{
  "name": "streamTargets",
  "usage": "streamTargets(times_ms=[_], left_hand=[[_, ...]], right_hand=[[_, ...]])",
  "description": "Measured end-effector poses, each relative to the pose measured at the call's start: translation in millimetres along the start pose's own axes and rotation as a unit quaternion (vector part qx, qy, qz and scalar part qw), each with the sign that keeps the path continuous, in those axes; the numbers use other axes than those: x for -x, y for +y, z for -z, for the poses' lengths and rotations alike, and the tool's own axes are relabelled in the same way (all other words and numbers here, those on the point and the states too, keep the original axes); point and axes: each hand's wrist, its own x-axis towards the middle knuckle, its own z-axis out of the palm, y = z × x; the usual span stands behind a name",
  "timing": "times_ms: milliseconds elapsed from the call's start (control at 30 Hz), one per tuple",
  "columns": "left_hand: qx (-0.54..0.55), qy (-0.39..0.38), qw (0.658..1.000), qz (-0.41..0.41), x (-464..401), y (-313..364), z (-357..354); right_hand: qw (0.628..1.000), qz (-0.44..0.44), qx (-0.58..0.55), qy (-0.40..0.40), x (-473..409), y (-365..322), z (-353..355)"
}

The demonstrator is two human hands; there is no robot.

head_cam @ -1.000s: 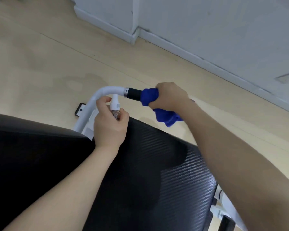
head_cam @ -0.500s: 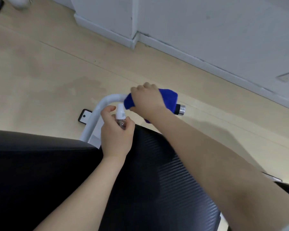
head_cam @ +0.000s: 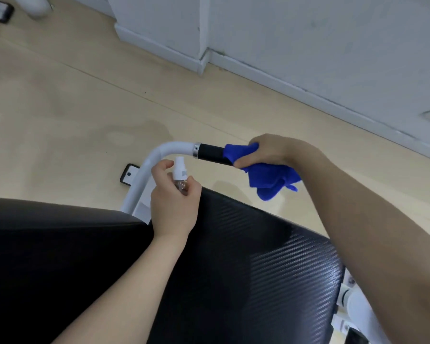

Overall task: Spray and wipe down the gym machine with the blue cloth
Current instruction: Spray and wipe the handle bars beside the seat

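The gym machine has a white curved handlebar ending in a black grip, and black padded cushions below it. My right hand clasps the blue cloth around the outer end of the black grip; part of the cloth hangs down under the hand. My left hand holds a small clear spray bottle with a white nozzle, upright, just under the bend of the bar.
A pale wooden floor lies beneath. A white wall with a skirting board runs across the top right. The machine's black foot rests on the floor; white frame parts show at bottom right.
My right hand with the cloth has slid outward along the black grip, from near the bend to its far end, uncovering the grip. The left hand has stayed put with the bottle.
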Motion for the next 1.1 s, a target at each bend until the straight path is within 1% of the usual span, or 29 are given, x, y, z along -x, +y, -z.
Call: streamTargets(times_ms=[67,133,200,267,333,433,467,600,633,733,767,800,867,933,967,1033,1100], left_hand=[[-0.007,0.004,1.000,-0.007,1,1,0],[-0.016,0.010,1.000,-0.018,2,1,-1],[-0.023,0.017,0.999,-0.028,2,2,0],[-0.022,0.020,0.999,-0.039,2,2,-1],[-0.019,0.025,0.999,-0.040,1,0,-2],[-0.022,0.033,0.999,-0.023,0,-2,-3],[-0.023,0.036,0.999,-0.016,-1,-2,-3],[-0.033,0.044,0.998,-0.015,6,-2,-1],[-0.039,0.046,0.998,-0.018,8,0,-1],[-0.061,0.049,0.997,-0.026,12,8,-1],[-0.068,0.048,0.996,-0.031,15,11,0],[-0.077,0.040,0.996,-0.036,18,14,1],[-0.094,0.005,0.995,-0.043,27,16,4],[-0.103,-0.031,0.992,-0.060,42,17,8],[-0.104,-0.040,0.991,-0.076,50,18,10],[-0.106,-0.050,0.987,-0.110,68,22,15],[-0.124,-0.053,0.980,-0.147,86,29,22]], right_hand=[[0.988,0.015,0.124,0.087,-2,-4,-14],[0.948,0.060,0.237,0.204,-7,-17,-36],[0.910,0.123,0.278,0.283,-15,-35,-61],[0.883,0.169,0.294,0.326,-28,-53,-79],[0.856,0.206,0.323,0.347,-35,-57,-86],[0.824,0.237,0.350,0.376,-27,-26,-79],[0.820,0.236,0.355,0.382,-23,-11,-75],[0.835,0.186,0.368,0.365,5,36,-60],[0.838,0.160,0.376,0.362,15,48,-55],[0.870,0.034,0.358,0.337,47,91,-40],[0.876,0.013,0.352,0.329,59,103,-38],[0.880,0.020,0.348,0.323,71,109,-39],[0.881,0.085,0.339,0.319,87,107,-53],[0.887,0.137,0.306,0.318,99,90,-70],[0.884,0.157,0.295,0.328,104,82,-77],[0.856,0.204,0.270,0.390,114,70,-89],[0.829,0.229,0.255,0.441,127,59,-100]])
